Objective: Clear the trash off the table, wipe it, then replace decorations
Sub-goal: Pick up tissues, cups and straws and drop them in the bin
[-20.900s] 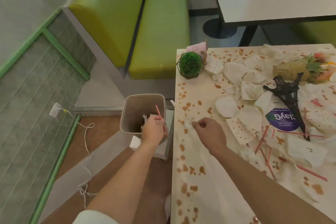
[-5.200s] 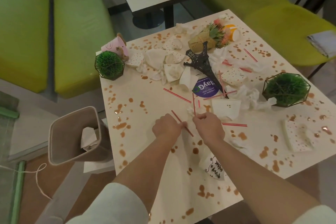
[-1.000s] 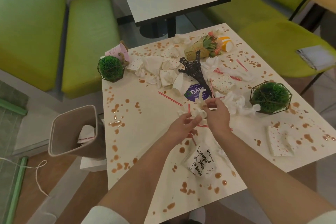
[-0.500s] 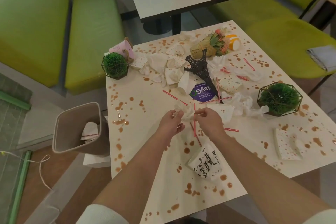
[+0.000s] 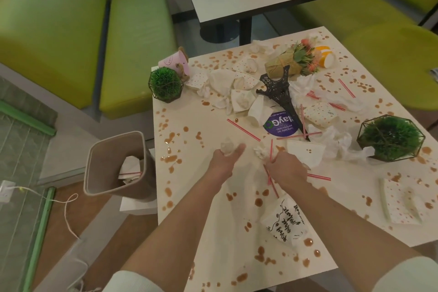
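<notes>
My left hand (image 5: 224, 161) clutches a tissue wad (image 5: 227, 146) mid-table (image 5: 213, 220), my right hand (image 5: 285, 168) pinches another wad (image 5: 260, 151) plus straws (image 5: 271, 149).

Near-left tabletop (image 5: 189, 199): only brown spills, open lane from near edge toward bin (image 5: 116, 166) just off left edge. Bin mouth open, tissue and straw inside. Far half blocked: crumpled napkins (image 5: 227, 90), toppled black tower (image 5: 279, 92), bouquet (image 5: 294, 59). Left plant ball (image 5: 166, 84) guards far-left corner; right plant ball (image 5: 391, 137) blocks right side. Near centre: printed cup (image 5: 285, 220) lying, striped straws (image 5: 244, 129) scattered flat. Spotted plate (image 5: 400, 200) at right edge.
</notes>
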